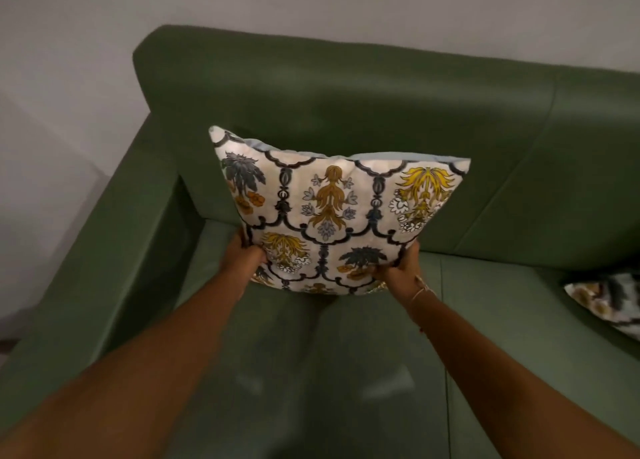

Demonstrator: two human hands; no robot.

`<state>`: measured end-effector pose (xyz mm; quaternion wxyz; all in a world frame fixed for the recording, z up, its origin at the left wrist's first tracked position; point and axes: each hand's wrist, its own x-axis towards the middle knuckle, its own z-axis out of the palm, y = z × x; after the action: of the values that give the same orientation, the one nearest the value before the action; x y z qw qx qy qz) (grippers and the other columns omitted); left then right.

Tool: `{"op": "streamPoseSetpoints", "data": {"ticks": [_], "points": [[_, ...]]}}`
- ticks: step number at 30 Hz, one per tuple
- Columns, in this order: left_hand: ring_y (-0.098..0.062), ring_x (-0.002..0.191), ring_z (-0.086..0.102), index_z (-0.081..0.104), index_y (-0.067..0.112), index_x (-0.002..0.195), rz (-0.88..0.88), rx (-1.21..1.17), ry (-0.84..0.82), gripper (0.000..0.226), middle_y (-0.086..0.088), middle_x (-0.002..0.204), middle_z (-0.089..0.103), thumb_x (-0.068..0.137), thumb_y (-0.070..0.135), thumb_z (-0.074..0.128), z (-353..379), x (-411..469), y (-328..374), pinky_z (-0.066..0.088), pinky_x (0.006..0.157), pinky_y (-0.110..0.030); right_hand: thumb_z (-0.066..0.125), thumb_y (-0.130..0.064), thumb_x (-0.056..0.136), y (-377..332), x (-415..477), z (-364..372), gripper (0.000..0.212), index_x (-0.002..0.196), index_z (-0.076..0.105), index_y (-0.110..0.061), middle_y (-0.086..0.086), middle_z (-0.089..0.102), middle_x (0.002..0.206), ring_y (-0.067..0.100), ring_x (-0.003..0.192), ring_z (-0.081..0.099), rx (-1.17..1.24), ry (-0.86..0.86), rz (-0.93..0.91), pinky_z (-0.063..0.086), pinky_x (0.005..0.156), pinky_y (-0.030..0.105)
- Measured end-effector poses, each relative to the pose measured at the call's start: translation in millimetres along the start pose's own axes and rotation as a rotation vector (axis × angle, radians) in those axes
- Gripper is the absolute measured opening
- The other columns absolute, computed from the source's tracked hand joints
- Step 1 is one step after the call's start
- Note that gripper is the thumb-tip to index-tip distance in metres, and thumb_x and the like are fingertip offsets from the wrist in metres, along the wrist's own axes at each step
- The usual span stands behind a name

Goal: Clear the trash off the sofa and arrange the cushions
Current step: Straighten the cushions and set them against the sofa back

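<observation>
Head view: square floral fabric cushion (341, 212)

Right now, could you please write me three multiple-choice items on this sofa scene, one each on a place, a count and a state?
1. Where is the held cushion?
A. at the sofa's end by the armrest
B. on the floor
C. on top of the backrest

2. How many patterned cushions show?
A. one
B. two
C. four

3. How is the cushion held?
A. by one hand
B. by neither hand
C. by both hands at its lower corners

Key:
1 A, the armrest runs beside it.
2 B, a second cushion lies at the frame's right edge.
3 C, left hand and right hand grip it.
</observation>
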<state>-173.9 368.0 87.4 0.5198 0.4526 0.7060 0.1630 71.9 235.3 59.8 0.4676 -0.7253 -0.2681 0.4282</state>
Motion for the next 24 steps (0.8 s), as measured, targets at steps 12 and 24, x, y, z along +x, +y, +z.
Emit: {"op": "streamPoseSetpoints", "data": {"ticks": [12,24], "points": [[-0.025,0.117,0.056,0.05,0.018,0.137,0.01,0.394,-0.538,0.062,-0.01,0.127,0.058,0.079,0.011,0.072,167,-137,28,0.044,0.089,-0.031,0.069,-0.026,0.087,40,-80,-168,0.086,0.152,0.013,-0.024,0.012,0.035,0.155,0.033,0.139,0.038,-0.133,0.244,0.303,0.038,0.111,0.054],[-0.027,0.127,0.051,0.036,0.024,0.145,0.28,0.564,-0.656,0.095,-0.011,0.144,0.05,0.06,0.021,0.079,454,-216,96,0.044,0.107,-0.039,0.067,-0.031,0.085,55,-125,-465,0.078,0.148,0.022,-0.025,0.012,0.041,0.151,0.033,0.134,0.043,-0.072,0.847,0.362,0.038,0.111,0.052]]}}
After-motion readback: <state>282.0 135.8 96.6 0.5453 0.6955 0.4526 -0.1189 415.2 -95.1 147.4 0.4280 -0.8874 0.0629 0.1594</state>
